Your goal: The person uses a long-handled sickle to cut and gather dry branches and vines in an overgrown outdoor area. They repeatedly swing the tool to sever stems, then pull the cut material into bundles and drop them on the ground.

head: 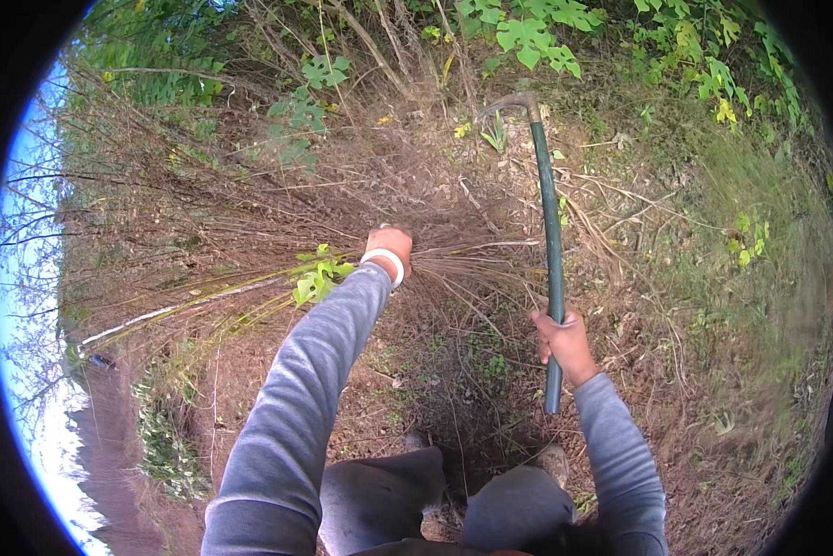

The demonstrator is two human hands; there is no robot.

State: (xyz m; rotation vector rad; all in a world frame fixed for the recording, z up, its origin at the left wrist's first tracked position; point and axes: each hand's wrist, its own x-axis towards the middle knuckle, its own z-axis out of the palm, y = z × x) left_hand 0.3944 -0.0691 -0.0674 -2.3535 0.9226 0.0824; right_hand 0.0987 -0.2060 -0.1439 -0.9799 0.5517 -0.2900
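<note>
My left hand (390,244) is closed around a bundle of thin dry stems (458,260), which fan out to both sides of my fist. A white bangle (386,261) circles that wrist. In my right hand (568,342) is the long green handle (550,208) of a sickle, gripped near its lower end. The curved metal blade (505,104) is at the far end, bent to the left over the undergrowth. Between my hands run the cut or lower ends of the stems, close to the handle; whether they touch it I cannot tell. Green lobed leaves (317,283) lie beside my left wrist.
Dense brush (180,187) with bare twigs spreads to the left. Lobed green leaves (527,38) hang at the upper right. Dry stalks (597,229) lie on the ground right of the handle. My bent knees (520,507) and a shoe (552,461) are below.
</note>
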